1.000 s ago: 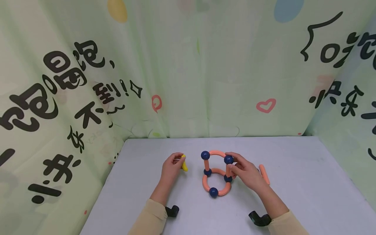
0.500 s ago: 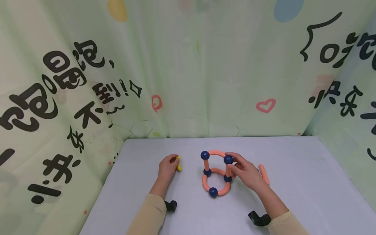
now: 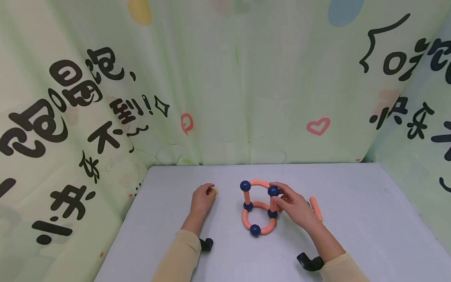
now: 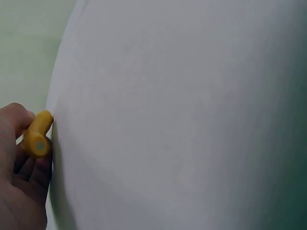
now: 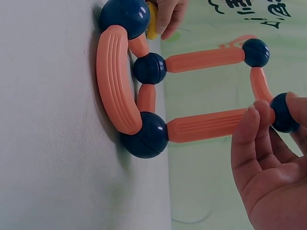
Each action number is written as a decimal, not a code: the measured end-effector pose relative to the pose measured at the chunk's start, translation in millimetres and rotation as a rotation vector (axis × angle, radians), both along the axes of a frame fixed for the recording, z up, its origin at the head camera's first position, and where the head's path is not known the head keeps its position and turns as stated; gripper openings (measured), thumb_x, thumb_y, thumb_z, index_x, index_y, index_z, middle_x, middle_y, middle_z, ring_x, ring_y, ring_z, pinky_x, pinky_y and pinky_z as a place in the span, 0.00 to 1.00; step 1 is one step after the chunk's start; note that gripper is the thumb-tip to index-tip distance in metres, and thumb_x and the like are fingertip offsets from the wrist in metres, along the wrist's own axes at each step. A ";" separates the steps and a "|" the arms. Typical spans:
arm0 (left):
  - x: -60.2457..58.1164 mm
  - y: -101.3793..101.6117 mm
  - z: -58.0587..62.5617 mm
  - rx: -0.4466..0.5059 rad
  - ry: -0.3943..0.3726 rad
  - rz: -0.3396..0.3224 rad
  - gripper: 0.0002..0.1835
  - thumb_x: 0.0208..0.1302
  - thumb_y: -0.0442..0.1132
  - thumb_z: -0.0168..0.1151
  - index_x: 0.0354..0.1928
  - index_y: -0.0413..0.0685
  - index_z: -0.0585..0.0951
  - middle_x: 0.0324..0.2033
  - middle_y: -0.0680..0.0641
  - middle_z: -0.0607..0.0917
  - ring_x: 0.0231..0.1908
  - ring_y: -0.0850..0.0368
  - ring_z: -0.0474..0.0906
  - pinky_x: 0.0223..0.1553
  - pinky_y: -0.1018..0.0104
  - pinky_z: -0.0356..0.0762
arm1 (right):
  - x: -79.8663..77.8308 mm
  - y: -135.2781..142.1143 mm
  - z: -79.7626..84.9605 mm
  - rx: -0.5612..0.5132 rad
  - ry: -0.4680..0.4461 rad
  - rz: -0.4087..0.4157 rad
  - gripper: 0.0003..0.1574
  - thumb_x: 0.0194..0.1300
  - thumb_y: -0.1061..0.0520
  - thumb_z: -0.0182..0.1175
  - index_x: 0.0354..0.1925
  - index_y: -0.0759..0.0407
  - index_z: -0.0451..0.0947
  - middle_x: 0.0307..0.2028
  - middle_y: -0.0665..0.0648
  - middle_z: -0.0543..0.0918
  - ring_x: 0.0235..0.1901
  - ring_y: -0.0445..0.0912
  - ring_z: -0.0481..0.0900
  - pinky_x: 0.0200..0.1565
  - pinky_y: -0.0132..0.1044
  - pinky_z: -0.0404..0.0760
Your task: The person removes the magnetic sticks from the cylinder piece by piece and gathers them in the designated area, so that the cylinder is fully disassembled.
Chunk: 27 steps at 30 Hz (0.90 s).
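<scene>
A ball-and-stick structure (image 3: 255, 230) of navy balls and salmon sticks stands on the table. Its curved sticks form a ring at the bottom, two straight sticks rise from it, and one arc joins their top balls. My right hand (image 3: 295, 204) holds its right upright near the top; in the right wrist view my thumb lies on the top ball (image 5: 283, 112) and my fingers touch the stick's upper end. Off to the left, my left hand (image 3: 202, 201) pinches a short, curved yellow stick (image 4: 38, 133), mostly hidden behind the fingers in the head view.
A loose salmon stick (image 3: 316, 209) lies just right of my right hand. The white table (image 3: 373, 235) is enclosed by a pale green curtain (image 3: 275, 78) with dark lettering, at the back and both sides. Black wrist mounts (image 3: 310, 262) stick out at both sleeves.
My left hand has moved slightly left with the yellow stick and turned it, so less of the stick shows. My right hand and the structure have stayed in place.
</scene>
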<state>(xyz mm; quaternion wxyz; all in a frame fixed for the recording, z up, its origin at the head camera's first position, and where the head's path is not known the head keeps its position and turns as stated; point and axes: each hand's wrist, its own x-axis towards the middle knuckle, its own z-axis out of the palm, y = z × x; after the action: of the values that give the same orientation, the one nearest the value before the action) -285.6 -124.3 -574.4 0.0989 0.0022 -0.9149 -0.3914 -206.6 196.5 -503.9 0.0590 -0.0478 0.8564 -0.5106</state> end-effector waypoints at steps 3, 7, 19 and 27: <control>0.9 -0.6 -0.3 0.042 -0.025 0.012 0.13 0.63 0.36 0.64 0.49 0.47 0.85 0.36 0.49 0.85 0.38 0.56 0.79 0.42 0.62 0.78 | -0.2 -0.3 0.1 0.004 0.002 -0.002 0.29 0.72 0.48 0.58 0.68 0.36 0.65 0.52 0.59 0.79 0.33 0.49 0.80 0.46 0.48 0.82; 2.1 -3.8 -2.2 0.064 -0.054 0.024 0.12 0.65 0.40 0.65 0.49 0.49 0.85 0.39 0.50 0.86 0.39 0.56 0.80 0.42 0.61 0.79 | 0.0 -0.7 0.9 0.006 -0.001 -0.003 0.29 0.72 0.48 0.58 0.69 0.36 0.65 0.52 0.59 0.79 0.33 0.48 0.80 0.46 0.48 0.82; 0.6 -7.9 -3.7 0.035 -0.081 0.019 0.10 0.67 0.43 0.64 0.46 0.49 0.85 0.42 0.49 0.85 0.40 0.55 0.79 0.43 0.60 0.78 | -0.5 -0.2 0.2 0.004 0.003 -0.001 0.29 0.72 0.47 0.58 0.69 0.36 0.64 0.52 0.59 0.79 0.33 0.49 0.80 0.45 0.48 0.81; -0.2 -5.3 1.2 0.056 0.015 0.034 0.09 0.70 0.42 0.60 0.45 0.50 0.86 0.41 0.49 0.85 0.38 0.56 0.77 0.42 0.63 0.77 | 0.0 -0.8 1.7 -0.006 -0.016 -0.001 0.30 0.72 0.47 0.58 0.69 0.36 0.64 0.53 0.59 0.78 0.34 0.48 0.80 0.46 0.48 0.81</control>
<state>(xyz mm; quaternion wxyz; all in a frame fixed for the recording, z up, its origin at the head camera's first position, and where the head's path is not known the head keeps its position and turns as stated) -285.8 -129.6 -573.3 0.1122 0.0177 -0.9026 -0.4153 -206.7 195.7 -502.2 0.0655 -0.0435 0.8544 -0.5137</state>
